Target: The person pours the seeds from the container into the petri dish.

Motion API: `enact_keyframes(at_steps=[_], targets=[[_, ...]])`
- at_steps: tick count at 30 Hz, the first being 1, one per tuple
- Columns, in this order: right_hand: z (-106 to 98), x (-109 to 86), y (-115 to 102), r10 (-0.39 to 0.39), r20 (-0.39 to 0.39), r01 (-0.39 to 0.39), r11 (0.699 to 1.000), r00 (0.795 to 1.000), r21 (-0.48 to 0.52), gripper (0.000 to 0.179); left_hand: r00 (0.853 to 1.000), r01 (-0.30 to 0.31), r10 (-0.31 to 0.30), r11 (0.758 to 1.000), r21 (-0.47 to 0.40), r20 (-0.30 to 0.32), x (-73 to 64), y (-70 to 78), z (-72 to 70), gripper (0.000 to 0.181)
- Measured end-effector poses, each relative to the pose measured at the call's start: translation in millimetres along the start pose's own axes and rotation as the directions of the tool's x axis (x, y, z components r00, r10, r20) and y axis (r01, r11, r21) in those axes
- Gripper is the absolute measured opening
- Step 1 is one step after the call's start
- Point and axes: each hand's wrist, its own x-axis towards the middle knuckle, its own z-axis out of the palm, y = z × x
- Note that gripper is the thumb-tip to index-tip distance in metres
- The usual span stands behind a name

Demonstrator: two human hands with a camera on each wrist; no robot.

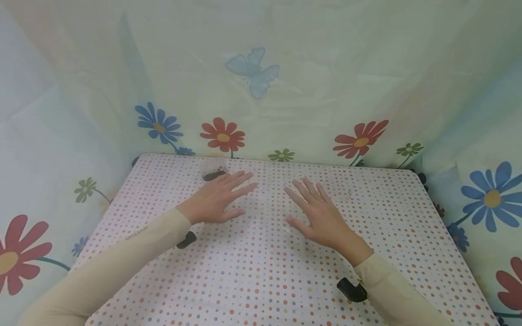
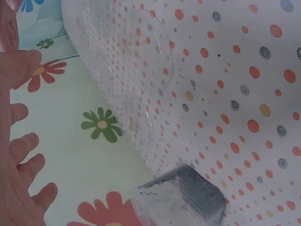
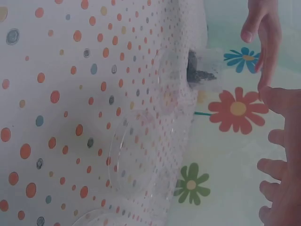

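While left hand (image 1: 217,198) hovers — clear tub (image 2: 178,198) near, right hand (image 1: 320,217) outstretched

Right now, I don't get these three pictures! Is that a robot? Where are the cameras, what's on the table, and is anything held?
No robot here: each grip is just a person's bare hand. The left grip and right grip are both stretched out. The big picture comes from a camera on the person's head, looking forward and down. The other two come from cameras on the wrists, so they look turned sideways. On the dotted table stands a clear container with dark stuff inside, plus some round see-through pieces that are hard to make out. Neither grip holds anything.
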Motion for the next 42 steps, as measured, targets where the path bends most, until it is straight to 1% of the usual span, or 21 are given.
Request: enact_keyframes(at_steps=[6, 9, 14, 18, 21, 29, 35, 38, 42], targets=[[3.0, 2.8, 1.9, 0.002, -0.021, -0.001, 1.000, 1.000, 0.018, 0.072, 1.000, 0.009, -0.010, 1.000, -0.021, -0.014, -0.9, -1.2, 0.7, 0.072], [5.1, 4.4, 4.0, 0.004, -0.037, -0.003, 0.999, 0.999, 0.032, 0.073, 0.999, 0.014, -0.015, 1.000, -0.021, -0.033, -2.0, -1.9, 0.3, 0.072], [7.6, 6.3, 6.4, -0.008, -0.053, 0.011, 0.999, 0.999, 0.049, 0.071, 0.998, 0.039, -0.039, 0.999, -0.012, -0.043, -3.8, -2.5, -2.2, 0.071], [9.3, 7.2, 7.3, -0.010, -0.054, 0.013, 0.998, 0.999, 0.068, 0.071, 0.998, 0.060, -0.060, 0.998, 0.001, -0.029, -5.3, -3.8, -2.3, 0.072], [10.6, 7.6, 7.9, 0.003, -0.039, 0.000, 0.997, 0.999, 0.077, 0.071, 0.997, 0.066, -0.066, 0.998, 0.004, -0.027, -6.6, -5.6, -1.8, 0.071], [16.8, 9.7, 10.2, 0.005, -0.032, -0.002, 0.996, 0.999, 0.090, 0.071, 0.995, 0.096, -0.096, 0.995, -0.019, -0.022, -10.8, -8.7, -0.5, 0.071], [21.1, 12.7, 11.0, 0.009, -0.034, -0.004, 0.992, 0.999, 0.123, 0.070, 0.993, 0.108, -0.109, 0.994, -0.021, -0.044, -13.4, -11.6, 1.4, 0.071], [22.7, 15.0, 11.3, 0.008, -0.043, -0.002, 0.992, 0.999, 0.130, 0.069, 0.991, 0.126, -0.127, 0.992, -0.024, -0.042, -14.4, -13.4, 2.2, 0.071], [24.5, 18.7, 11.0, 0.004, -0.054, 0.003, 0.991, 0.999, 0.134, 0.068, 0.985, 0.170, -0.170, 0.985, -0.028, -0.018, -16.7, -17.0, 2.3, 0.074]])
